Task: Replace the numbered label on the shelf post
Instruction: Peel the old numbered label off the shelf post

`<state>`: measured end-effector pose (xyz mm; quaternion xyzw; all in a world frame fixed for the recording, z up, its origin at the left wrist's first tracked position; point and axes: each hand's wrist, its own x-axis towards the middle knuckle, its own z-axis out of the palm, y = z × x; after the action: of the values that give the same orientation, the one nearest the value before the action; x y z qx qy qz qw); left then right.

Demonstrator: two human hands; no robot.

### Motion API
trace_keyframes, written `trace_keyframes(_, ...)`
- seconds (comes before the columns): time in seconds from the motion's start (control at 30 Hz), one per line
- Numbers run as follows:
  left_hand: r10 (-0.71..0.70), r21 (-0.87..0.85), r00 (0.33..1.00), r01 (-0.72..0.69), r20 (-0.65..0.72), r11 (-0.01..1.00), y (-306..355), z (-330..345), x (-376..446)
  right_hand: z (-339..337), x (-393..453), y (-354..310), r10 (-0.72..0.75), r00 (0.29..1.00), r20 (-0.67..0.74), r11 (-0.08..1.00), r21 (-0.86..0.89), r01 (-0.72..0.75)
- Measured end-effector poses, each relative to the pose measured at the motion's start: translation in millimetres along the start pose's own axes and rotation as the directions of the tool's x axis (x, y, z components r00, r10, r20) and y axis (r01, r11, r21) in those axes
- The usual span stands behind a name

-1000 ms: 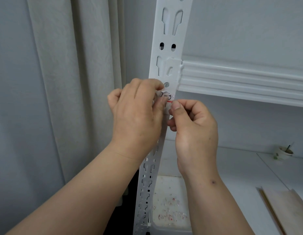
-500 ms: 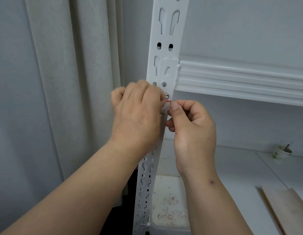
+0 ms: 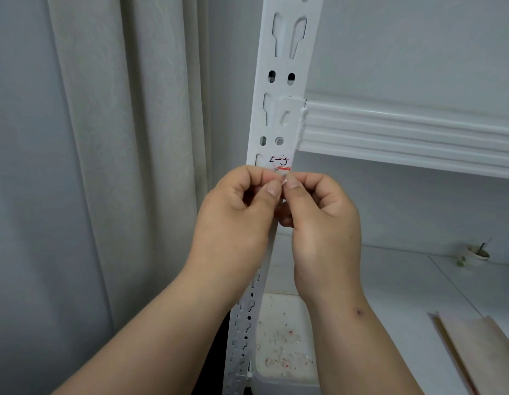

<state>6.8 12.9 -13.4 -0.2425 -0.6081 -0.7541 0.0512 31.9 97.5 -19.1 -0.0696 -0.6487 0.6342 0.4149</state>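
A white perforated shelf post runs up the middle of the head view. A small white label with black handwritten characters and a red stripe sticks to it just under the shelf beam. My left hand and my right hand meet right below the label, thumbs and forefingers pinched together on a tiny white scrap at the label's lower edge. Whether the scrap is still joined to the label I cannot tell.
A white ribbed shelf beam runs right from the post. A grey curtain hangs to the left. Below are a white shelf board, a white bin holding paper scraps, a wooden board and a small cup.
My left hand has dropped from covering the label to just below it, so the writing shows in full. Both hands now pinch together at the label's lower edge.
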Motion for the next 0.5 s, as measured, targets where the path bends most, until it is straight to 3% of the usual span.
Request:
trace_keyframes(0.13, -0.041, -0.009, 0.998, 0.042, 0.036, 0.999, -7.0, -2.0, -0.3, -0.5, -5.0, -1.0, 0.023, 0.999, 0.036, 0.999, 0.043, -0.024)
trace_keyframes(0.4, -0.004, 0.025, 1.000, 0.004, -0.005, 1.000, -9.6, -4.4, -5.6, -2.5, -5.2, 0.8, -0.018, 1.000, -0.020, 1.000, -0.017, 0.018)
trace_keyframes(0.5, -0.040, -0.054, 0.999, 0.038, -0.028, 0.998, -9.3, -4.7, -7.0, -2.3, -4.4, 1.5, 0.002, 0.998, -0.063, 1.000, 0.021, -0.001)
